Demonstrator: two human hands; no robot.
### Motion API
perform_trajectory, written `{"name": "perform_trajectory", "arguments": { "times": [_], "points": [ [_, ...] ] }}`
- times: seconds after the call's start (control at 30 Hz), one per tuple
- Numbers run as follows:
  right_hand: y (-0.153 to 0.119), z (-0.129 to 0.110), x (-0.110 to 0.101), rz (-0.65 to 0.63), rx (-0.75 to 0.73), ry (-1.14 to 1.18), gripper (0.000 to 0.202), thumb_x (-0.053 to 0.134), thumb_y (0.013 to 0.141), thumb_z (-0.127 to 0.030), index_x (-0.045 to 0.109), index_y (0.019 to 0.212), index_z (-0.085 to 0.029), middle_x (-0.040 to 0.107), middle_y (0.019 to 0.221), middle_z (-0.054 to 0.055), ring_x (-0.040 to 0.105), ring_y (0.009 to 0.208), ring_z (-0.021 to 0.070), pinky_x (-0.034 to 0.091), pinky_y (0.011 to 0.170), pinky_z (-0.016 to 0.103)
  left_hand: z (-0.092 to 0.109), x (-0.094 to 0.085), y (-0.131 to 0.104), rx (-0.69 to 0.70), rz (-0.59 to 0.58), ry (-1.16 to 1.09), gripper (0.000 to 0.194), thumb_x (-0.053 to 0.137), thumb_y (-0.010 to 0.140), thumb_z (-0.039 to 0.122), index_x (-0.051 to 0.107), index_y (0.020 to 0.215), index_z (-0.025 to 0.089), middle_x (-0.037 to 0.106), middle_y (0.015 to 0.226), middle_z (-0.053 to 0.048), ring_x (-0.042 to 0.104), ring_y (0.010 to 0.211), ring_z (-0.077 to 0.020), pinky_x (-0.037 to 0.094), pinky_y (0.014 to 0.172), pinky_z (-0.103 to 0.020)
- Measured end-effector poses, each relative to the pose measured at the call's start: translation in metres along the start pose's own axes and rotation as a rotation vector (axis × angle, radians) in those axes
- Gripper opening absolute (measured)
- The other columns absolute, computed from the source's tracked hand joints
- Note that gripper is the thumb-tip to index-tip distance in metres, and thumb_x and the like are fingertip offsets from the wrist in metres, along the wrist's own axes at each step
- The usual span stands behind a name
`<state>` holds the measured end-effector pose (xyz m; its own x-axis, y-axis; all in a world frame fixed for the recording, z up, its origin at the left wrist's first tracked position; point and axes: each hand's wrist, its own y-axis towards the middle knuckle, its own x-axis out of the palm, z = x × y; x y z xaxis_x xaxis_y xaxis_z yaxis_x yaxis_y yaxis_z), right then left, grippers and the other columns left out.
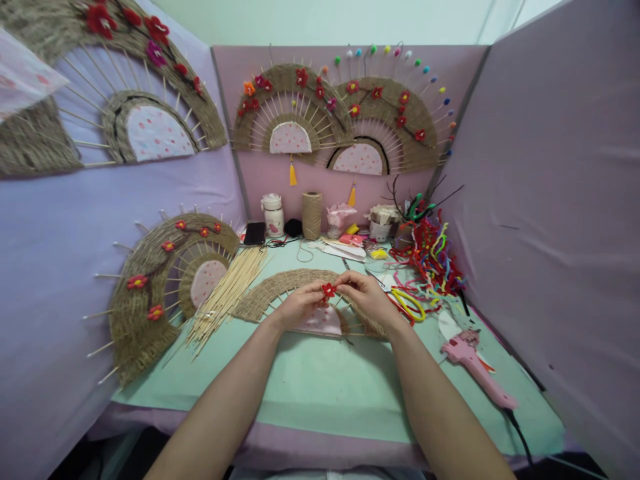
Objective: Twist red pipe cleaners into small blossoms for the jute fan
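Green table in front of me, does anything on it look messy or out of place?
The fuzzy colored strands do: they sprawl in a tangled heap at the back right, loose ends straggling toward the yellow-handled scissors. Nothing else stands out.

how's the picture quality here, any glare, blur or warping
Head view: soft, fairly even light on the green tabletop, with no harsh glare there; head view: wide-angle stretching towards the edges, notably the upper-left fan; head view: the red flower between left hand and right hand is recognisable, but fine detail looks soft.
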<state>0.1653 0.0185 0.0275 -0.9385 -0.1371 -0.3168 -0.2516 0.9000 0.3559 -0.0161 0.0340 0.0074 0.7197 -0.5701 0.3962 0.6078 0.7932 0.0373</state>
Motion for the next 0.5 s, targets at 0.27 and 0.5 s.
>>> {"name": "perform_trajectory", "arguments": {
  "times": [0.27,0.5],
  "points": [
    [-0.0002,0.0046,0.0002,-0.02,-0.034,-0.031,0.015,0.055,0.081,-0.032,0.062,0.082,-0.019,0.059,0.078,0.002,0.051,0.071,0.0137,0.039,0.064,0.025,0.0,-0.0012,-0.0002,-0.003,-0.012,0.022,0.025,0.065,0.07,0.023,0.065,0.093,0.015,0.055,0.092,-0.005,0.052,0.072,-0.0122,0.041,0.066,-0.026],
    [-0.0001,0.0034,-0.0002,-0.013,-0.008,-0.024,0.014,0.057,0.079,-0.031,0.062,0.08,-0.018,0.059,0.074,0.001,0.05,0.067,0.0133,0.038,0.062,0.025,-0.0041,-0.0058,0.0012,0.016,-0.038,0.047,0.024,0.064,0.072,0.024,0.064,0.094,0.015,0.054,0.091,-0.005,0.051,0.073,-0.012,0.041,0.067,-0.026]
  ]
}}
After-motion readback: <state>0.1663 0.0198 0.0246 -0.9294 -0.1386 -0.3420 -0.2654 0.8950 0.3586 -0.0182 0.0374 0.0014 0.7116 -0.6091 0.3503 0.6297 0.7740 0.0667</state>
